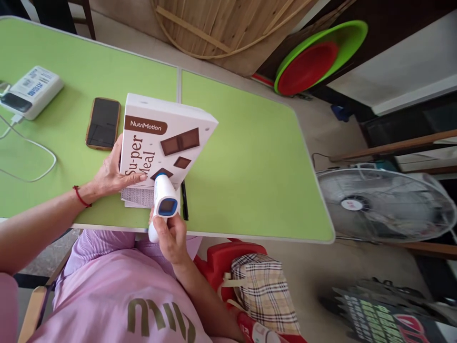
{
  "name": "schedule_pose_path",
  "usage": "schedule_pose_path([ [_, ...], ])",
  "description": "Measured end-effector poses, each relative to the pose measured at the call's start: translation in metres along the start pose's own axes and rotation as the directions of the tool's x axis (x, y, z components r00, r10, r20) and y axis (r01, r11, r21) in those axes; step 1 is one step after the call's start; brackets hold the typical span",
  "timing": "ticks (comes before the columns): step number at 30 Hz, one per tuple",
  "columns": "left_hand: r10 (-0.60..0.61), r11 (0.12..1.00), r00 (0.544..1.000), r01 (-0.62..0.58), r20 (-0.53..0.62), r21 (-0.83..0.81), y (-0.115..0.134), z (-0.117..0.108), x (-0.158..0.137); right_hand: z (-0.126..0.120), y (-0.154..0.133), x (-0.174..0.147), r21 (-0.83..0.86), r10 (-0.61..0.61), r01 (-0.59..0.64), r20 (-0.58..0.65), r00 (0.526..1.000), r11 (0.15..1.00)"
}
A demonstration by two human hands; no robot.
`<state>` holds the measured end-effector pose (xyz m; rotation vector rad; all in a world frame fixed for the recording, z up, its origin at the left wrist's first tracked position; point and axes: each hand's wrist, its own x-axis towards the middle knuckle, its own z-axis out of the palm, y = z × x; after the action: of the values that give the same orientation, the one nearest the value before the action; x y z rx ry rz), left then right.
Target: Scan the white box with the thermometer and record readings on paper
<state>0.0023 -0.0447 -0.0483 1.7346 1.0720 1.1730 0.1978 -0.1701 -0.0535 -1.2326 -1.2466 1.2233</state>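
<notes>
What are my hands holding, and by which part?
Left hand: white cardboard NutriMotion box, by its lower left side. Right hand: white-and-blue gun-shaped device, by its handle.

There is open passage over the table [250, 166] from the white box [167, 136] to the right edge. Leftward, the box bars the way, with a phone [103, 123], power bank [43, 90] and looped cable [55, 159] beyond; a white handheld device [162, 192] and black pen [184, 202] obstruct toward the near edge.

White NutriMotion carton [157, 143], brown lettering and pictured chocolate pieces on its front; held tilted, left of the frame's centre. White-and-blue gun-shaped device [163, 194], screen dark, nose towards the carton's lower front; contact indeterminable.
</notes>
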Motion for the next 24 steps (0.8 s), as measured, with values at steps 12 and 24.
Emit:
schedule_pose_path([
  [12, -0.074, 0.997, 0.996, 0.075, 0.053, -0.023, 0.0082, -0.0049, 0.0009, 0.0070, 0.0019, 0.0024, 0.058, 0.022, -0.020, -0.040, 0.999, 0.998],
  [24, -0.023, 1.000, 0.996, 0.024, 0.087, -0.008, 0.0059, -0.0056, 0.0027, 0.0064, -0.0001, 0.0057, 0.091, 0.015, -0.009, -0.066, 0.998, 0.996],
])
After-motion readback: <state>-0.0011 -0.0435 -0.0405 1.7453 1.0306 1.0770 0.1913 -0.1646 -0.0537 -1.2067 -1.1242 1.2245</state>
